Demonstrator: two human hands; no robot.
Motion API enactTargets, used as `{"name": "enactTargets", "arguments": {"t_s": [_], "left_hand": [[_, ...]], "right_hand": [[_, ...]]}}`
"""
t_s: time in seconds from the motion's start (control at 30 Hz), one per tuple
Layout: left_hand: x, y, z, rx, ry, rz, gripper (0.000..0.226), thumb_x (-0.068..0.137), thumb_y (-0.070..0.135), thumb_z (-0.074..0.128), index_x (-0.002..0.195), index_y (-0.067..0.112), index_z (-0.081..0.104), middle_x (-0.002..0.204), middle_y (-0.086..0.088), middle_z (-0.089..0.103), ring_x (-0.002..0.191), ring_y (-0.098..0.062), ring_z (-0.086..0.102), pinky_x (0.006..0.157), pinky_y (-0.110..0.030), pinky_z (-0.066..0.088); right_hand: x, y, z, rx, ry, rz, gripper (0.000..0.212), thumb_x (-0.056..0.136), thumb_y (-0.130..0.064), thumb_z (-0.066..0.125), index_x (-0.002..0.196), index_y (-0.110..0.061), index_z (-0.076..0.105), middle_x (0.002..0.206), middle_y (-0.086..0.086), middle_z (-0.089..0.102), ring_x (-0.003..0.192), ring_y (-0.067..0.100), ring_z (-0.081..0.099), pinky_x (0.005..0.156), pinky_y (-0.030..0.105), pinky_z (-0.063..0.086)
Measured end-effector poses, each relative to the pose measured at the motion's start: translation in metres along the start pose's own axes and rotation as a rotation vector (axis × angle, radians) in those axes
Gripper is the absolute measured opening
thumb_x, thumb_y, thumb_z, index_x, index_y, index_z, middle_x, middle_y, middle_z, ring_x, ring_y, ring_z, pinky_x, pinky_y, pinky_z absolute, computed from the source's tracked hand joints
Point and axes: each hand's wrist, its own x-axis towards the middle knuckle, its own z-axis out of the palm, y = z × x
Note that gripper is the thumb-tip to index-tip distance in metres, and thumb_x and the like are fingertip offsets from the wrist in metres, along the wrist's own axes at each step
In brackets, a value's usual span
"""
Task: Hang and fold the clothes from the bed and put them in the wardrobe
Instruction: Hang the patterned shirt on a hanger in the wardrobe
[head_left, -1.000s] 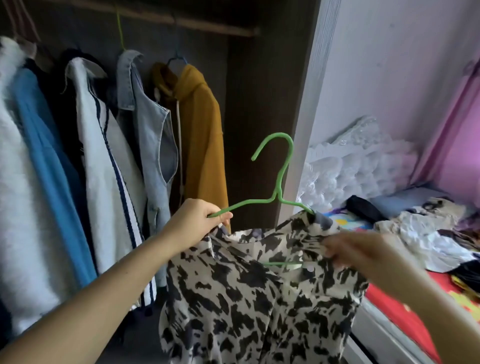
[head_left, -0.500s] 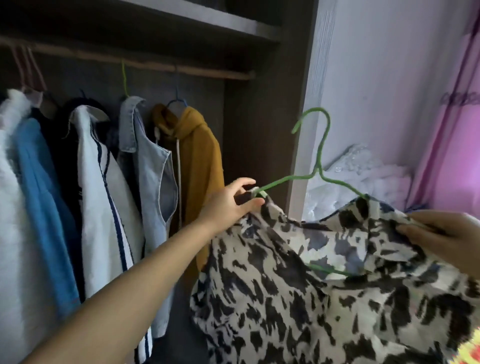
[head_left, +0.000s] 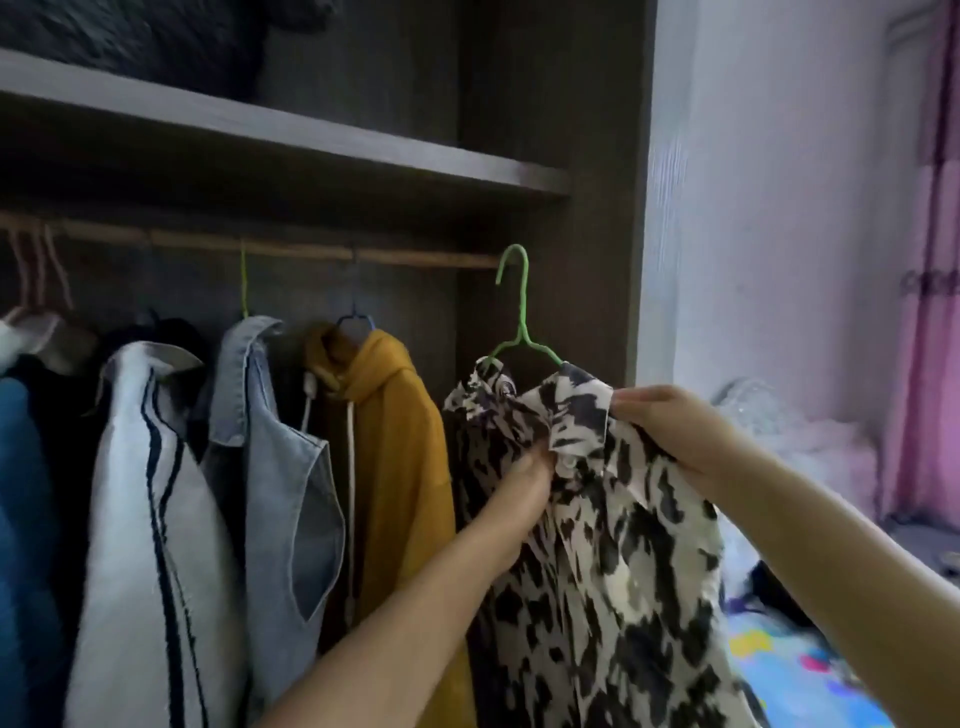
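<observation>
A black-and-white patterned shirt (head_left: 613, 571) hangs on a green hanger (head_left: 519, 317). The hanger's hook is up at the right end of the wooden rail (head_left: 311, 252) inside the wardrobe; whether it rests on the rail I cannot tell. My left hand (head_left: 524, 478) pinches the shirt's front just below the collar. My right hand (head_left: 670, 431) grips the collar's right side near the shoulder.
On the rail to the left hang a mustard hoodie (head_left: 395, 457), a denim vest (head_left: 275, 467), a white jacket with dark stripes (head_left: 150, 519) and a blue garment (head_left: 21, 519). A shelf (head_left: 291, 140) runs above. The bed (head_left: 795, 670) and a pink curtain (head_left: 930, 322) lie to the right.
Both hands lifted the shirt on its hanger up and left into the wardrobe, to the rail's right end. My left hand shifted from the hanger's shoulder to the shirt front.
</observation>
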Motion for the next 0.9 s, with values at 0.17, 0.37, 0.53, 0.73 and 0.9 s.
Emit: {"name": "enactTargets", "arguments": {"t_s": [0.17, 0.37, 0.53, 0.73, 0.9], "left_hand": [[0.022, 0.017, -0.044, -0.041, -0.052, 0.024, 0.052, 0.098, 0.054, 0.032, 0.145, 0.031, 0.036, 0.143, 0.012, 0.045, 0.134, -0.011, 0.039, 0.117, -0.039, 0.026], [0.054, 0.013, -0.062, -0.007, -0.011, 0.005, 0.068, 0.091, 0.063, 0.036, 0.151, 0.032, 0.022, 0.154, 0.012, 0.029, 0.143, -0.012, 0.025, 0.119, -0.042, 0.02], [0.065, -0.002, -0.06, 0.008, 0.019, -0.048, 0.058, 0.098, 0.055, 0.031, 0.15, 0.032, 0.022, 0.154, 0.006, 0.03, 0.142, -0.016, 0.029, 0.115, -0.042, 0.03], [0.063, -0.014, -0.051, -0.043, 0.025, -0.112, 0.062, 0.097, 0.057, 0.03, 0.151, 0.028, 0.022, 0.154, 0.0, 0.031, 0.141, -0.019, 0.031, 0.114, -0.047, 0.03], [0.044, -0.023, -0.044, -0.116, 0.083, -0.136, 0.06, 0.098, 0.055, 0.032, 0.15, 0.025, 0.026, 0.152, -0.002, 0.035, 0.139, -0.02, 0.035, 0.111, -0.045, 0.035]], "right_hand": [[0.108, -0.048, 0.045, 0.18, 0.003, 0.009, 0.021, 0.091, -0.008, 0.054, 0.075, -0.003, 0.066, 0.073, 0.016, 0.066, 0.07, 0.027, 0.064, 0.075, 0.032, 0.053], [0.199, -0.067, 0.081, 0.124, -0.029, 0.021, 0.028, 0.097, -0.009, 0.048, 0.119, 0.004, 0.059, 0.092, 0.01, 0.06, 0.066, 0.018, 0.053, 0.066, 0.027, 0.044], [0.215, -0.023, 0.097, 0.004, -0.034, 0.069, 0.036, 0.1, -0.012, 0.043, 0.131, 0.004, 0.051, 0.127, 0.022, 0.057, 0.092, 0.019, 0.055, 0.073, 0.026, 0.048], [0.195, 0.003, 0.098, -0.132, 0.0, 0.073, 0.036, 0.103, -0.018, 0.035, 0.13, 0.001, 0.051, 0.129, 0.019, 0.055, 0.088, 0.021, 0.054, 0.074, 0.028, 0.045], [0.164, 0.024, 0.092, -0.157, 0.033, -0.057, 0.044, 0.098, -0.011, 0.046, 0.141, -0.009, 0.04, 0.138, 0.015, 0.047, 0.125, 0.03, 0.047, 0.105, 0.04, 0.041]]}}
